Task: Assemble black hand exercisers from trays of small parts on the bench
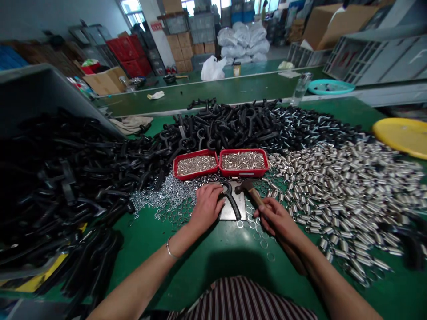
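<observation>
My right hand (274, 217) is wrapped round the wooden handle of a hammer (254, 194), whose dark head hovers over or rests on the right side of a flat metal plate (240, 205). On that plate lies a curved black plastic handle part (232, 200) with a ring-like upper end. My left hand (207, 205) is closed at this upper end, fingertips against the part; whether a small pin is also in them I cannot make out. Loose metal rings (255, 226) lie beside the plate, and small nuts (170, 195) spread to the left of my left hand.
Two red trays (195, 165) of tiny metal pieces stand behind the plate. Black plastic parts (230, 122) are heaped at the back and left, partly in a grey crate (60, 84). Metal springs (333, 186) and black knobs with bolts (307, 126) cover the right. A yellow lid (403, 135) sits far right.
</observation>
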Available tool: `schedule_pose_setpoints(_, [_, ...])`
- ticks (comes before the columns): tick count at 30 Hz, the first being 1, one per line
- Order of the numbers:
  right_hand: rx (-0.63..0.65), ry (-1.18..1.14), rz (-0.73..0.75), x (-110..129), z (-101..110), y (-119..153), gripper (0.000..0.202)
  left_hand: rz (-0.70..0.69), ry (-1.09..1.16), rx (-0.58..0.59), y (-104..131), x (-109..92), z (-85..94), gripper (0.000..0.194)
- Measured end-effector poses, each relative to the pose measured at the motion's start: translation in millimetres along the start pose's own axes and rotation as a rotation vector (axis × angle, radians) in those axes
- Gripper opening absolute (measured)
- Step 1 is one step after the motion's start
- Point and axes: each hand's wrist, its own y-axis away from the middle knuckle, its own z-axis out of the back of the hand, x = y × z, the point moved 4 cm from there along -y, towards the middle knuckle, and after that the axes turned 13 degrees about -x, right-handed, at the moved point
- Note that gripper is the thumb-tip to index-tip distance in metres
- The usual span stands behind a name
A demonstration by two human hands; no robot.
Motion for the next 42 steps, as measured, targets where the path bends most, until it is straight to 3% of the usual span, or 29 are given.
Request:
schedule_pose_setpoints(5, [0.020,-0.048,0.003,-1,4,-2,0.030,0.077,0.003,0.068,19,-25,-10.2,0.016])
schedule_pose_setpoints(14, [0.021,-0.083,-0.006,2,5,-2,0.031,0.012,-0.120,0.039,19,-36,-27.2,0.018])
schedule_pose_setpoints(21, [0.010,-0.068,-0.011,1,5,-2,0.031,0.042,-0.140,0.075,13,-36,-29.3,0.011])
schedule_pose_setpoints(30, [-0.013,-0.034,0.002,-4,4,-2,0.030,0.163,-0.001,-0.020,22,-29,-20.5,0.010])
schedule_pose_setpoints(42, [0.011,-0.049,0.005,-3,4,-1,0.028,0.066,-0.157,0.031,15,-39,-28.9,0.012])
